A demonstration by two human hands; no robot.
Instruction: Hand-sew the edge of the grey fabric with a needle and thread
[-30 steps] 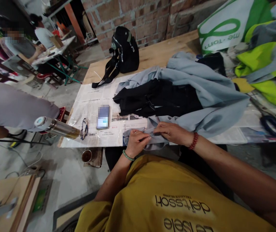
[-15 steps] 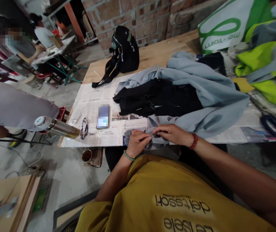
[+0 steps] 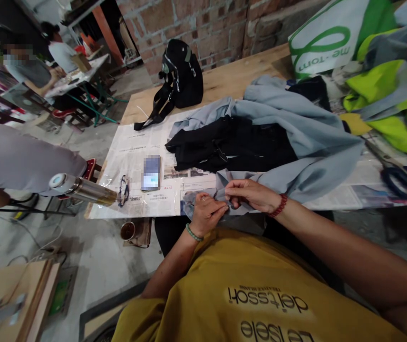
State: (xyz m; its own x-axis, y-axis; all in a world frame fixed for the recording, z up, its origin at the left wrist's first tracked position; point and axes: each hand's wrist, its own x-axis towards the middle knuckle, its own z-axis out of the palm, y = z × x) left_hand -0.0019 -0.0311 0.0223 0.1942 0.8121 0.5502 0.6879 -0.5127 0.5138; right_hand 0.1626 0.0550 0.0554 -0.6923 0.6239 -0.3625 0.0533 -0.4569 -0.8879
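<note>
My left hand (image 3: 208, 214) is closed with thumb and fingers pinching a grey cloth garment (image 3: 317, 164) at the table's front edge. Just right of it, my right hand (image 3: 249, 195) is closed in a pinch over the same cloth. Whatever sits between its fingertips is too small to make out. A gathered fold of the grey cloth lies under and around both hands. On top of the garment's spread part rests a black garment piece (image 3: 234, 145), beyond my hands.
Newspaper covers the table (image 3: 164, 202). A phone (image 3: 150, 173), eyeglasses (image 3: 123, 191) and a steel flask (image 3: 82, 188) are on the left. Behind stands a black bag (image 3: 185, 76). Scissors (image 3: 405, 178), yellow-green clothing (image 3: 378, 88) and a white-green bag (image 3: 323, 45) lie right. Other people sit left.
My left hand has shifted slightly right and turned a little. The right hand's fingertips have lifted slightly and pinch more tightly. The garments stay in place.
</note>
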